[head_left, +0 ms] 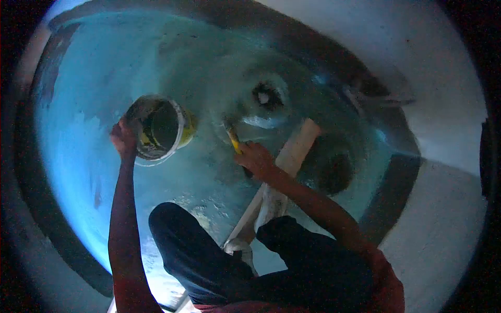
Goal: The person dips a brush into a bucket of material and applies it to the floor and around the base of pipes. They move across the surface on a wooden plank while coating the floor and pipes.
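Note:
My left hand is closed on the rim of a bucket, which is tipped so that its dark inside faces me. Some yellow shows on the bucket's outer wall. Closed round the yellow handle of a paintbrush is my right hand. The brush's bristles point away from me, close over the teal-coated surface, to the right of the bucket. Just beyond the brush lies a dark round patch with a pale middle.
A long pale board slants under my right forearm, towards my feet. My bent knees take up the near side. A dark band borders the teal surface, with a pale wall beyond it.

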`<state>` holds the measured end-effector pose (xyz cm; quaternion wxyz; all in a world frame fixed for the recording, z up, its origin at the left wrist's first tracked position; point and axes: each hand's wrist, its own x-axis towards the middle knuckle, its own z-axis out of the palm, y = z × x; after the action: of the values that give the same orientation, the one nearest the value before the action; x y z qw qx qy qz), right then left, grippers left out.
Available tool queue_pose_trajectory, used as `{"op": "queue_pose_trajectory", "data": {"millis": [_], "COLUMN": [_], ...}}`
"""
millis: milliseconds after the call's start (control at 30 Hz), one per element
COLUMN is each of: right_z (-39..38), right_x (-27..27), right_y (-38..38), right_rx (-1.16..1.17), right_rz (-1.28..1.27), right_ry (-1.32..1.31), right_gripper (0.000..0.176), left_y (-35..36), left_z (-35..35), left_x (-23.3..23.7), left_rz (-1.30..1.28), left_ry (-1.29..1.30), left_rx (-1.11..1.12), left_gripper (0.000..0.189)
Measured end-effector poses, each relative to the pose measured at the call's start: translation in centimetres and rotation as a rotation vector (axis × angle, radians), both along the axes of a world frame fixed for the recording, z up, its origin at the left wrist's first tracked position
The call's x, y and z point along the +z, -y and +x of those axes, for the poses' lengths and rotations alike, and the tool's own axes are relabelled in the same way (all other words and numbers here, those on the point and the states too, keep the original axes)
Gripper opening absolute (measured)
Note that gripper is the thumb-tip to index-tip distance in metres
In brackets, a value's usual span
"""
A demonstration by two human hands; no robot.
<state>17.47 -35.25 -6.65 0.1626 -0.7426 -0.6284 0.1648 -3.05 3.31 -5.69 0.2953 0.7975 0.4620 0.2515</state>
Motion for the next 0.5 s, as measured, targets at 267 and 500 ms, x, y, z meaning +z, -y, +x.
{"op": "queue_pose_trajectory", "data": {"millis": [267, 500], "right_z": [5.9, 4.1], "right_x": [2.7, 1.0], "right_y": [10.0, 13.7], "right_rx": [-0.125, -0.548], "right_rz": [0.023, 0.202], "right_ry": [0.054, -0.048], "right_gripper": [0.029, 0.029], "left_y": [-0.5, -1.0], "left_z": [-0.3, -0.5], "left_x": [0.3, 0.9], "left_rz": [-0.122, 0.111], "left_ry": [0.056, -0.061], "left_rx": [0.039, -0.119], "left_gripper": [0.044, 0.050]}}
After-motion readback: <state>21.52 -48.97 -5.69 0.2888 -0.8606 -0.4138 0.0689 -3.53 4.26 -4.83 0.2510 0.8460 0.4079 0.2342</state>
